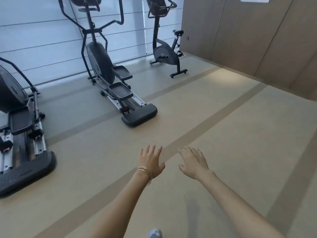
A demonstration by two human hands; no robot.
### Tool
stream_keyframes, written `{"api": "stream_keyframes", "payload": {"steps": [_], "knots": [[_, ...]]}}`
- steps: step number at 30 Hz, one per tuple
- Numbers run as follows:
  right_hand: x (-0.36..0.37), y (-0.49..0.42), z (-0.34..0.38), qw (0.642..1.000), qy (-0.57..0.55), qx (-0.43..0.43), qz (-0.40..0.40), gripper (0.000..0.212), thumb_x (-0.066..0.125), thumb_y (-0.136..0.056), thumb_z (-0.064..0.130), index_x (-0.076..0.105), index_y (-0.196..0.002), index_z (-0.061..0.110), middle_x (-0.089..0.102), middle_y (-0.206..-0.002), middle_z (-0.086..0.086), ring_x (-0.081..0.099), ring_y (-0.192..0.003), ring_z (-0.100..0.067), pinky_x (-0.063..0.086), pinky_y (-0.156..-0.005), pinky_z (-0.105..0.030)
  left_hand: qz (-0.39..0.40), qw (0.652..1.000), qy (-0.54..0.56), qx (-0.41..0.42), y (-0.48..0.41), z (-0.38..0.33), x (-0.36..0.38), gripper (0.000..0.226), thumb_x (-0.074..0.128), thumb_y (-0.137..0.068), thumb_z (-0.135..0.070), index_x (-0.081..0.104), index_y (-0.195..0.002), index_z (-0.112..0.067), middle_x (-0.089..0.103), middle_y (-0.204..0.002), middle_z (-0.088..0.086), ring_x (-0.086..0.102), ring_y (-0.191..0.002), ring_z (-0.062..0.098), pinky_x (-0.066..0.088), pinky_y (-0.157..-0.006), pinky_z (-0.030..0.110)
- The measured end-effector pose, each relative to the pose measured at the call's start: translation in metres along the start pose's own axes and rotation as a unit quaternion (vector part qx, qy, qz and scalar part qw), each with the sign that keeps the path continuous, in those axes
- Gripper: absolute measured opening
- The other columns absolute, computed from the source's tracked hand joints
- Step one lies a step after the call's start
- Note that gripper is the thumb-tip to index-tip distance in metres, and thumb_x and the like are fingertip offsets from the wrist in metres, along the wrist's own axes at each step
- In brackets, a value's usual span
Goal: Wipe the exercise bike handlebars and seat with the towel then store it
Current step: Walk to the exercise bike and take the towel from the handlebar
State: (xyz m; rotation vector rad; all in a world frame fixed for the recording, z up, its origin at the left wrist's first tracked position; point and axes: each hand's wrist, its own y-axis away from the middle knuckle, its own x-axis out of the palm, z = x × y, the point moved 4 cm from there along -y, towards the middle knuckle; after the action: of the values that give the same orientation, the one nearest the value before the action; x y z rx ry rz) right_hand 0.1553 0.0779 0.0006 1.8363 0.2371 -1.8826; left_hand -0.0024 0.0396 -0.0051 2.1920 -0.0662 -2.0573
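So nothing seems to have been started yet, judging by what's shown. Nearest the camera, a bit of light shoe (pixel 154 233) is seen at the bottom edge. Just beyond it, both arms are stretched forward over the tan floor (pixel 223 134): the left hand (pixel 151 161), with thin bangles (pixel 145 173) on the wrist, and the right hand (pixel 193 163) are held palm-down, fingers spread, nothing gripped in either. No towel can be spotted anywhere, so it presumably has to be fetched first, and wiping and storing are all still left.

Further out, two elliptical trainers are parked to the left, one (pixel 18 127) close by and another (pixel 109 78) beyond it. The exercise bike (pixel 165 54) is found farthest away, by the window blinds (pixel 42 40) and near the wood-panelled wall (pixel 248 31), well apart from the hands and slightly right of them. Its seat (pixel 178 32) is visible; the handlebars (pixel 161 7) are partly cut off at the top.
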Motion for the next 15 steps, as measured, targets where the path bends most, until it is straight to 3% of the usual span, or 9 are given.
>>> {"api": "stream_keyframes", "payload": {"steps": [6,15], "knots": [[-0.05,-0.083,-0.008,0.999,-0.004,0.014,-0.05,0.064,0.049,-0.086,0.033,0.027,-0.144,0.021,0.032,-0.148,-0.007,0.028,-0.137,-0.024,0.021,-0.114,-0.041,-0.058,0.998,-0.013,0.026,-0.09,0.033,-0.047,0.066,0.044,-0.088,-0.05,0.025,-0.146,-0.024,0.036,-0.147,0.004,0.03,-0.136,0.027,0.026,-0.11,0.041],[-0.088,-0.182,-0.035,0.998,-0.02,0.031,-0.06,0.062,0.047,-0.088,0.032,0.025,-0.145,0.021,0.029,-0.15,-0.006,0.023,-0.14,-0.022,0.015,-0.117,-0.043,-0.075,0.996,-0.027,0.039,-0.202,0.046,-0.078,0.069,0.041,-0.089,-0.052,0.018,-0.148,-0.025,0.025,-0.155,0.005,0.018,-0.144,0.029,0.016,-0.116,0.045]]}}
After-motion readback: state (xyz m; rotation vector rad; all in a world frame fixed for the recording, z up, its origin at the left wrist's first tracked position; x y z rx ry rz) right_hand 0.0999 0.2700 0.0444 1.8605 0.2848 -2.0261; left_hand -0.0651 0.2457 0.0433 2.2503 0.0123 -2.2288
